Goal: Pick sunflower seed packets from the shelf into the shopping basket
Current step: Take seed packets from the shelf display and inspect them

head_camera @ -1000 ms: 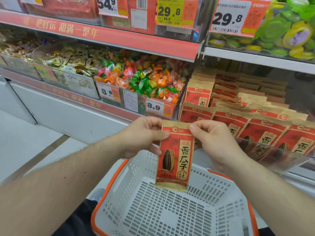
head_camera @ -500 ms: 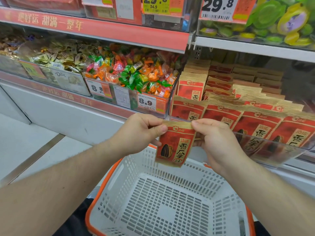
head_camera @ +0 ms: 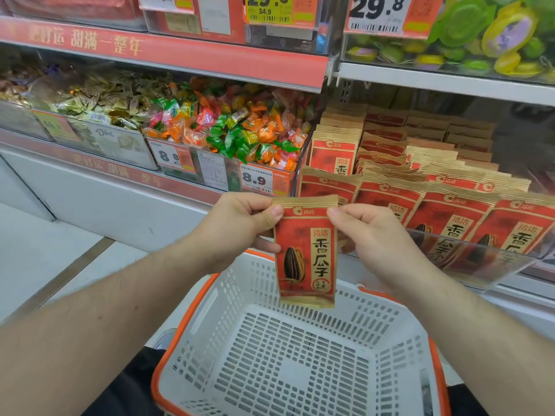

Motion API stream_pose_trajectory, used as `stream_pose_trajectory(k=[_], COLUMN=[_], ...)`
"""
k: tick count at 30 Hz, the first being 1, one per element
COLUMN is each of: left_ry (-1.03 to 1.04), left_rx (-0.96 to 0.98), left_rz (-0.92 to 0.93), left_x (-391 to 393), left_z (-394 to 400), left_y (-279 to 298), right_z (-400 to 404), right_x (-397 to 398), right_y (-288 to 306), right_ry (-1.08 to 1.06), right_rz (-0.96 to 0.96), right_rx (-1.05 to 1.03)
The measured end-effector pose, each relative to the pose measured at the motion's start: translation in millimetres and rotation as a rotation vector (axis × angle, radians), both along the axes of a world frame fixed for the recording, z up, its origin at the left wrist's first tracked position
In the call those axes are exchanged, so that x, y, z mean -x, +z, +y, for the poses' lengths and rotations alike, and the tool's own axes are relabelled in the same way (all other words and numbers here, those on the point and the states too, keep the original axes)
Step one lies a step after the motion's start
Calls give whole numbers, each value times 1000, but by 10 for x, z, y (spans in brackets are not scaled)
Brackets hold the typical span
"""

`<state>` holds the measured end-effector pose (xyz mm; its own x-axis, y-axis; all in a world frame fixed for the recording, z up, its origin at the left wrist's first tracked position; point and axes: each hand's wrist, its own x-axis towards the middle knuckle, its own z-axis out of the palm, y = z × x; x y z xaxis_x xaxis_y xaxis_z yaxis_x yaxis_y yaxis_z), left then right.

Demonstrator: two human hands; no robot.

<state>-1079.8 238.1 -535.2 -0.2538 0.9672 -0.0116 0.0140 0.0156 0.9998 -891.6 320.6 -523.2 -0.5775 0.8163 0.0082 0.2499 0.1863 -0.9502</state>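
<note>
— Red and tan paper, that's the sunflower seed packet (head_camera: 305,253) I've got, hanging upright with its printed face toward me, a striped black seed drawn low on its left side.

— How are you holding it?

— By the top corners. My left hand (head_camera: 237,229) pinches the upper left corner, thumb on the front, fingers curled behind. My right hand (head_camera: 377,235) pinches the upper right corner the same way. Nothing else supports it; the lower end hangs free.

— And where is it over the basket?

— Right above the far edge of the shopping basket (head_camera: 399,349), its bottom seam just over the far wall. White slotted plastic, orange rim, and I see only bare floor grid inside.

— What's behind the packet?

— More of the same packets (head_camera: 450,211), standing in rows on the shelf to the right and further back, leaning against a clear plastic front guard (head_camera: 468,259). My right hand is just in front of the nearest row.

— And to the left?

— A bin of wrapped candies (head_camera: 240,130), orange, green, pink, with a price tag (head_camera: 256,180) reading 8.9 on its front. Further left, gold-wrapped sweets (head_camera: 99,97) in a clear box. Above runs a red shelf strip (head_camera: 168,54) with pale lettering, and a 29.8 tag (head_camera: 380,13) at the top right over green and yellow jelly cups (head_camera: 480,34).

— Below all that?

— Pale floor (head_camera: 45,259) on the left, both my bare forearms reaching in from the near corners.
</note>
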Motion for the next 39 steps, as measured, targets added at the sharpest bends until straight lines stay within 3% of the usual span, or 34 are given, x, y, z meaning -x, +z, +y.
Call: stream_pose_trajectory(k=[3,9,15,20,29,35,39], left_ry=[-19,-176,-61,-9,-191,-150,-158], left_rx=[42,165,93,37,95,38,34], left_rz=[-19,142,77,19,-13,-133,-145], left_x=[14,4,24,26,44,64,78], left_z=[0,-28,-15,-12,-83,-68,-78], left_y=[7,-28,22,49,36,92,114], right_z=[39,23,32,23,-1,24,14], right_x=[12,36,21,-41,-52,-104,-110], right_y=[-33,-38,13,13,36,60,60], right_ry=[23,-68,35,179,210,372,419], right_rz=[-79,-14,-8,-146,57,-108,-93], right_rx=[-49,-17,63,125,300,262,277])
